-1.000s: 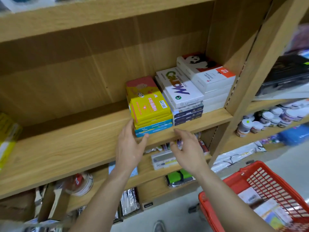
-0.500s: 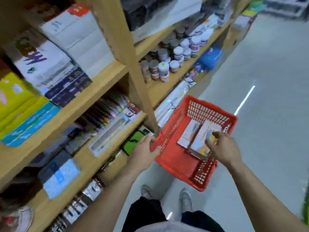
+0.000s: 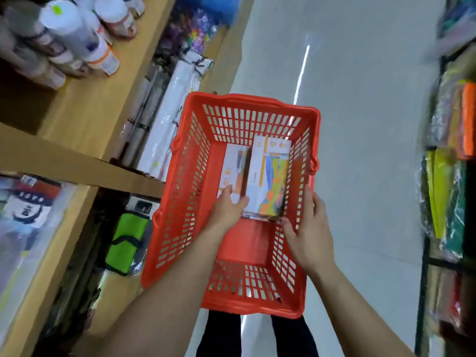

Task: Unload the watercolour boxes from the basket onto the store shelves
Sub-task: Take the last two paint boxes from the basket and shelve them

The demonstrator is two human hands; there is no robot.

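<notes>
At the far left, white-lidded paint jars [image 3: 77, 39] stand crowded together on a wooden shelf; their labels are too blurred to read. To their right, long rolls in clear wrap [image 3: 170, 117] lie side by side, running away from the camera, with a heap of small multicoloured items [image 3: 195, 34] beyond them. Nearer, on the lowest level, a bright green pouch with black trim [image 3: 127, 243] sits beside dark packets. A grey glossy floor [image 3: 365, 150] with a bright light streak fills the middle. Down the right edge, plastic-wrapped sheets in yellow, green and orange [image 3: 453, 176] hang on a dark rack.
</notes>
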